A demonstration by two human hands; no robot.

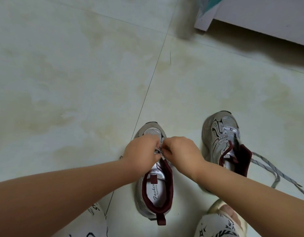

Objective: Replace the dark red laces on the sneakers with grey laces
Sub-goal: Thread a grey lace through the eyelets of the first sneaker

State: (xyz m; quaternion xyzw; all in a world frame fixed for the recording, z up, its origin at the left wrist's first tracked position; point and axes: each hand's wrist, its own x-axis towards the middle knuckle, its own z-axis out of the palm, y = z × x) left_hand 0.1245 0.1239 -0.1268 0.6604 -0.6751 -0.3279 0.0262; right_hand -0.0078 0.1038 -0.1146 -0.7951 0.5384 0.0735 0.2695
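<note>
**Lace tip at the eyelets: a slip here costs the row**

Both hands meet over the middle of the near sneaker [154,178]. The left hand [141,151] and the right hand [180,151] each have fingers curled in, pinching a thin grey lace [162,155] between them at the eyelets; the fingertips hide the exact hole.

Risks, as I judge them: the tip could miss or skip an eyelet because the knuckles block the view. A hard tug could drag the light shoe across the smooth floor tile [79,82]. The lace may twist flat-side under.

Count: two hands, two sneakers. The second sneaker [223,141] stands at about two o'clock from the hands, with its own grey lace [271,168] trailing loose toward four o'clock. No dark red lace shows anywhere. One slipper-clad foot [226,211] sits at five o'clock.
</note>
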